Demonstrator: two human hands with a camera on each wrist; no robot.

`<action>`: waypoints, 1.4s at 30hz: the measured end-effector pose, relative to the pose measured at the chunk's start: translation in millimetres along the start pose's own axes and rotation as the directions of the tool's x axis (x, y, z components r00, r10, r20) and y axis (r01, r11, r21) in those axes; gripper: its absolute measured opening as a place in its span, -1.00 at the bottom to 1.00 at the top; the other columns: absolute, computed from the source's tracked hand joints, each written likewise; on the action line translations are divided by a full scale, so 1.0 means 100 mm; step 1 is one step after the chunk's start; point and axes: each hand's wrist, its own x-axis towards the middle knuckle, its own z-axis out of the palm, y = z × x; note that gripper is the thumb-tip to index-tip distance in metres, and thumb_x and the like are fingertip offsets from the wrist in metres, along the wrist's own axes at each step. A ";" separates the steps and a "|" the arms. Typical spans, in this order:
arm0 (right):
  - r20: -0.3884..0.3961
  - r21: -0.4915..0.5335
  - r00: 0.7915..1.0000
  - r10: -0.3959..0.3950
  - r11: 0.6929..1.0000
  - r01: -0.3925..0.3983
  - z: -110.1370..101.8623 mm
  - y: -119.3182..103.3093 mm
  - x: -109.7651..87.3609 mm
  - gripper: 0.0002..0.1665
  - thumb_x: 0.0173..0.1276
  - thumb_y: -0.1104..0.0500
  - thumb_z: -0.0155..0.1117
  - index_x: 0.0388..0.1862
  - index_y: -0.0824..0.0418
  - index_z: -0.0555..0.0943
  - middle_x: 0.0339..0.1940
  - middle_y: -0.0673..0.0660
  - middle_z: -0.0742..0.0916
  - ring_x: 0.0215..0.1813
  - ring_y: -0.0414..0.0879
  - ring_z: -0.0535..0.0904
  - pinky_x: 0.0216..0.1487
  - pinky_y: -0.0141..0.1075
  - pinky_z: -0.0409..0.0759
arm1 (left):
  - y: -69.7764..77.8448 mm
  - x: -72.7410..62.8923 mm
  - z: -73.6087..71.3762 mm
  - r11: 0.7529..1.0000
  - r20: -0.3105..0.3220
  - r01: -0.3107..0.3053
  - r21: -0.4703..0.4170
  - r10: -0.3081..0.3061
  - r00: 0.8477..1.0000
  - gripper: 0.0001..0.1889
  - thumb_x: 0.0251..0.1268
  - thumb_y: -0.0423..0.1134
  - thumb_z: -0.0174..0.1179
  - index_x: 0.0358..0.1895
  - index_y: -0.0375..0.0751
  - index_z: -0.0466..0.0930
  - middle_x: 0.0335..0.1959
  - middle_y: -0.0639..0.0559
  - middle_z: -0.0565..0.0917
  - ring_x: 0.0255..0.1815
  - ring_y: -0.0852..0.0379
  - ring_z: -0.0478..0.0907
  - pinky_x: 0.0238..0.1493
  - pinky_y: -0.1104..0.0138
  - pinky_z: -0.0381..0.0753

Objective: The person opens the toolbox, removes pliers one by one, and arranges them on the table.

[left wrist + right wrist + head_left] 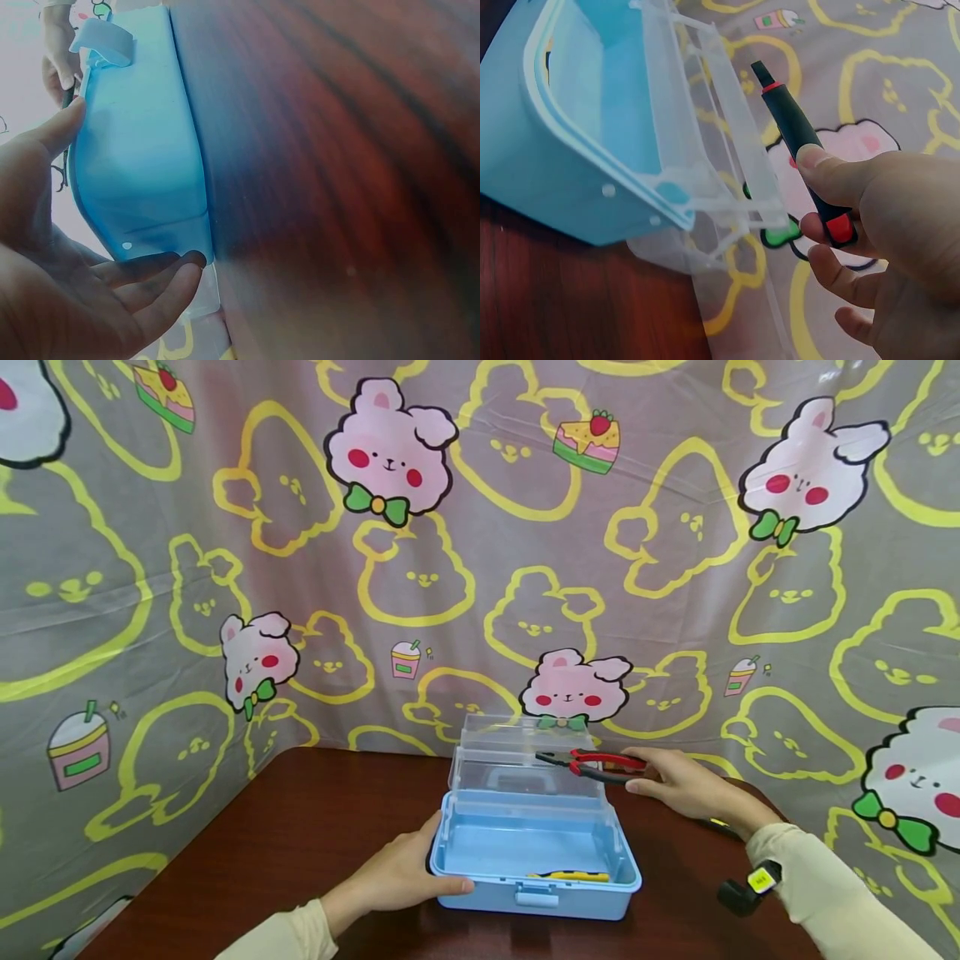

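Note:
My right hand [686,785] holds a pair of pliers [603,762] with red and black handles above the right back part of a blue toolbox [536,897]. Its jaws point left, over the raised clear lid and trays [487,772]. In the right wrist view, thumb and fingers pinch the pliers [795,124] by the handles. My left hand [401,868] grips the left front corner of the toolbox, thumb at the front rim, other fingers along the side wall. Inside the box, near the front wall, lies a yellow and black thing [573,876], mostly hidden by the rim.
The toolbox stands open on a dark red-brown table [315,810]. Partly under the right forearm lies a black and yellow object [722,828], its kind unclear. A curtain [480,543] with cartoon prints hangs behind and at both sides.

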 end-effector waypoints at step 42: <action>0.001 0.166 0.966 0.259 0.952 -0.256 0.04 1.14 -1.02 -0.30 0.58 0.11 0.26 0.38 0.64 0.33 -0.28 0.15 0.71 -0.31 -0.10 0.60 -0.34 -0.26 0.51 | -0.02 0.01 0.01 1.000 0.002 0.030 0.003 -0.030 1.000 0.27 0.09 0.36 0.44 0.68 -0.23 -0.08 0.37 -0.24 0.51 0.17 -0.08 0.59 0.07 -0.18 0.56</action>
